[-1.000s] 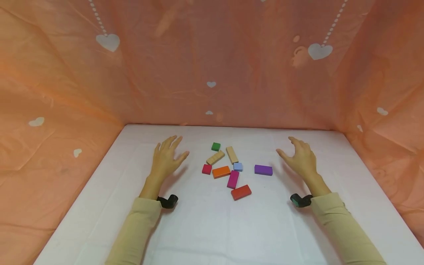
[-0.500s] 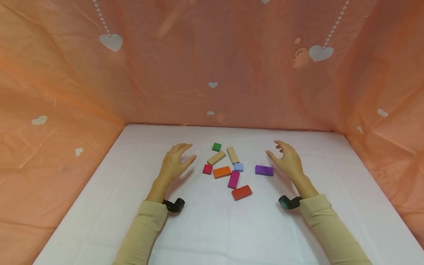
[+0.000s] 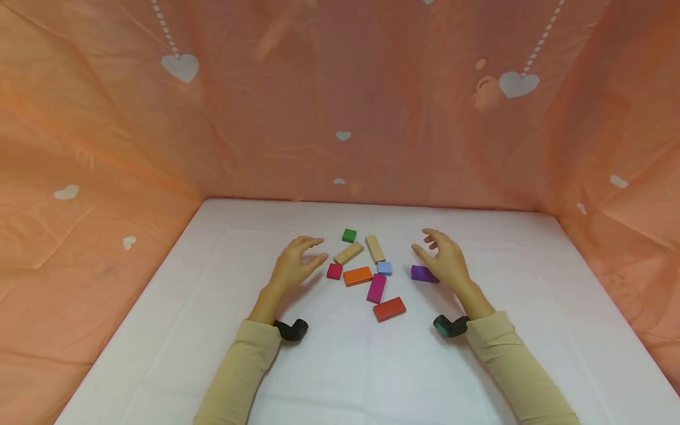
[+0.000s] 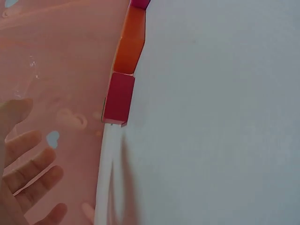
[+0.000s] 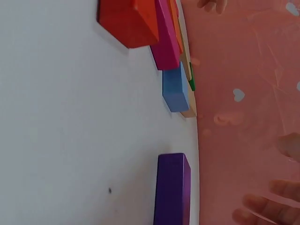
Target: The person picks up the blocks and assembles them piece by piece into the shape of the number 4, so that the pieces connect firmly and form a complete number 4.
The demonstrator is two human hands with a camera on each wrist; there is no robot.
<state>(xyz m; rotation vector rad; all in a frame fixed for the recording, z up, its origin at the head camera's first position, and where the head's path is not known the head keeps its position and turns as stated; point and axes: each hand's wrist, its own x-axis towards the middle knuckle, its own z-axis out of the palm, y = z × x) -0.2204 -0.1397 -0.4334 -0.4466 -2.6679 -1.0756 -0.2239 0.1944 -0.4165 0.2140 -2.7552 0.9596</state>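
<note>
My left hand (image 3: 294, 262) hovers just left of a small crimson block (image 3: 334, 271), thumb and fingers apart with nothing between them. Over the right end of a purple block (image 3: 423, 273), my right hand (image 3: 447, 260) is raised, fingers loosely bent and holding nothing. Between the hands lie an orange block (image 3: 358, 276), a magenta block (image 3: 376, 288), a red block (image 3: 389, 309), a small light blue block (image 3: 385, 268), a small green block (image 3: 349, 235) and two plain wooden blocks, one slanted (image 3: 349, 253) and one lengthwise (image 3: 375, 249). In the right wrist view the purple block (image 5: 172, 190) stands apart from the others.
A white cloth (image 3: 340, 366) covers the table under the blocks. Orange curtains with pale hearts (image 3: 372, 118) enclose the back and both sides. Each wrist carries a small black camera, one on the left (image 3: 293, 330) and one on the right (image 3: 449, 326).
Both hands have moved inward toward the blocks, the left rightward and the right leftward. My right hand now covers part of the purple block. The blocks lie as before.
</note>
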